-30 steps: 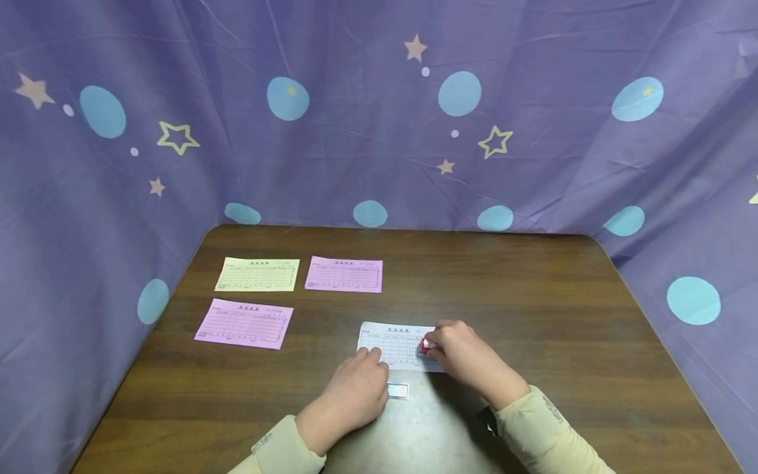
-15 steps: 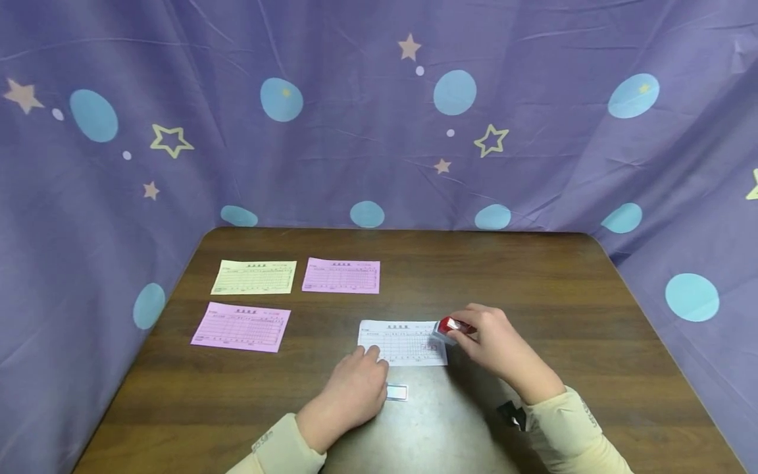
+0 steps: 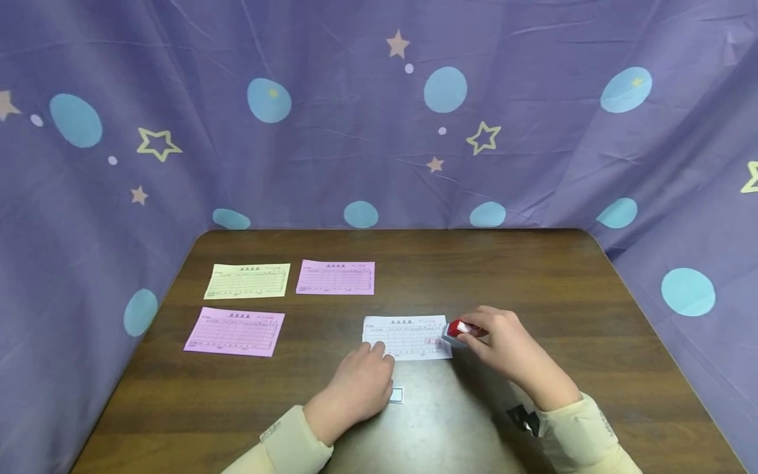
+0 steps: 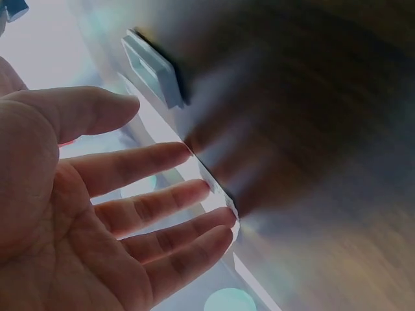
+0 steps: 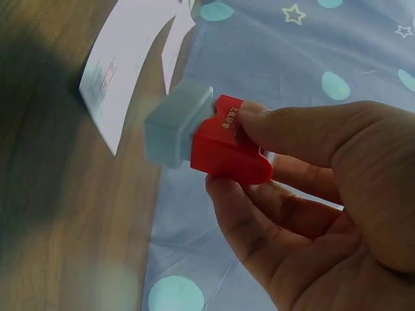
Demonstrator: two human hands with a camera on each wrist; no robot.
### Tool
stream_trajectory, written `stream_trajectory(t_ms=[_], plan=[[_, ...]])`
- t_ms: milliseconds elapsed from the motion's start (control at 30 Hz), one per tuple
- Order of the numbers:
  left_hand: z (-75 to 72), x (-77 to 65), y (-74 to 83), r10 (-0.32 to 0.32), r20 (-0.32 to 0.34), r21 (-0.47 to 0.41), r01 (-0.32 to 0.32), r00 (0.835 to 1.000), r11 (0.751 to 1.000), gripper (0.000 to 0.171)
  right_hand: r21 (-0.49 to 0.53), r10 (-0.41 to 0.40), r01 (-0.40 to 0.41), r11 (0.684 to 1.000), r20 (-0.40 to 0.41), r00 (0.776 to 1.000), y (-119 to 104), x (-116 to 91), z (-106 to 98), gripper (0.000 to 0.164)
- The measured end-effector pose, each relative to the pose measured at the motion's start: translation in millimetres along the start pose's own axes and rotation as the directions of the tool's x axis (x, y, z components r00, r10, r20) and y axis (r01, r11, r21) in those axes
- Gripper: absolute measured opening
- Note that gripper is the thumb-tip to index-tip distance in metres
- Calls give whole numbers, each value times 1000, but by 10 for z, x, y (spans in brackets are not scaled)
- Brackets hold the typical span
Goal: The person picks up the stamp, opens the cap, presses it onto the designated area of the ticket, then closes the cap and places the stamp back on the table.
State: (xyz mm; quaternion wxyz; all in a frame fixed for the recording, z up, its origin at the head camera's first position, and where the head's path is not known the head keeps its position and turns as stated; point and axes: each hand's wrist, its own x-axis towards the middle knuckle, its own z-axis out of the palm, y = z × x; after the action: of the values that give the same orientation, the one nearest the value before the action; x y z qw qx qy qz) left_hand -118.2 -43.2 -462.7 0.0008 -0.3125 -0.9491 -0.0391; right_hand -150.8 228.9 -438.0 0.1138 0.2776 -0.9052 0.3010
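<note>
My right hand (image 3: 500, 342) pinches a red stamp (image 3: 460, 328) between thumb and fingers, tilted beside the right edge of a white printed slip (image 3: 403, 336). In the right wrist view the stamp's pale grey-blue base (image 5: 175, 126) faces away from the palm. A red boxed imprint (image 3: 437, 342) shows near the slip's lower right corner. With fingers nearly straight, my left hand (image 3: 360, 380) rests its fingertips on the slip's near left edge. Just beside that hand lies a small hollow rectangular cap (image 4: 152, 70), which it partly covers in the head view.
At the back left of the wooden table (image 3: 491, 276) lie a yellow slip (image 3: 247, 282) and a pink slip (image 3: 335, 278). Another pink slip (image 3: 234, 332) is nearer on the left. A purple patterned curtain (image 3: 331, 158) encloses the table's back and sides.
My right hand has lifted the stamp off the white slip and moved right, uncovering the red imprint. My left hand has stayed at the slip's edge. The head view has shifted slightly.
</note>
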Motion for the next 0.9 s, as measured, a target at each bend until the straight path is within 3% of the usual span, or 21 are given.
stream_trajectory(t_ms=[300, 700, 900], plan=[[-9, 104, 33, 11, 10, 28, -11, 1000, 1000, 19, 59, -64, 62, 996, 44, 997, -114, -100, -96, 22], [12, 245, 63, 9, 35, 24, -10, 999, 1000, 19, 16, -121, 120, 993, 64, 991, -129, -202, -119, 20], [-16, 380, 120, 13, 80, 20, -15, 997, 1000, 19, 9, -128, 127, 992, 52, 990, -121, -244, -131, 22]])
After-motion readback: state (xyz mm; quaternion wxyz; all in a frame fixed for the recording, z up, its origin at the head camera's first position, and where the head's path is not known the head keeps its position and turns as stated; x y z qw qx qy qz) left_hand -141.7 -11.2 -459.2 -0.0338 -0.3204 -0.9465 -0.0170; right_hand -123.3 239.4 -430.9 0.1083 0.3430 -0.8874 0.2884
